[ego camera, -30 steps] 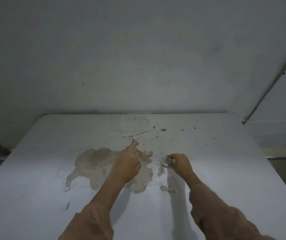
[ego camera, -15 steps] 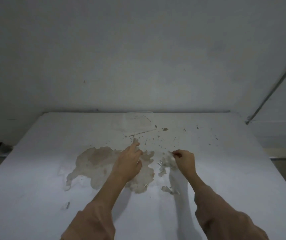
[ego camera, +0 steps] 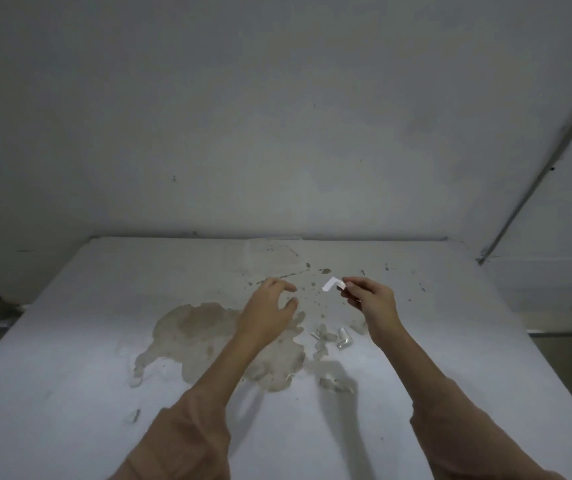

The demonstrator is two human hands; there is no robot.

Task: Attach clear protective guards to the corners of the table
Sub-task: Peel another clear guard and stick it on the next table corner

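My right hand point(ego camera: 369, 297) is raised above the white table point(ego camera: 69, 341) and pinches a small white L-shaped corner guard point(ego camera: 331, 284) between thumb and fingertips. My left hand point(ego camera: 269, 308) hovers just left of it, fingers loosely curved and holding nothing. Several clear corner guards point(ego camera: 333, 337) lie in a loose pile on the table below my right hand. Another clear guard point(ego camera: 334, 384) lies nearer to me.
A large brownish patch point(ego camera: 208, 337) where the surface has peeled marks the table's middle, with dark specks beyond it. A small scrap point(ego camera: 135, 415) lies at the near left. The table's far edge meets a grey wall point(ego camera: 277, 133).
My right hand has lifted from the pile with a white L-shaped guard pinched in it. My left hand has risen off the table and opened towards the guard.
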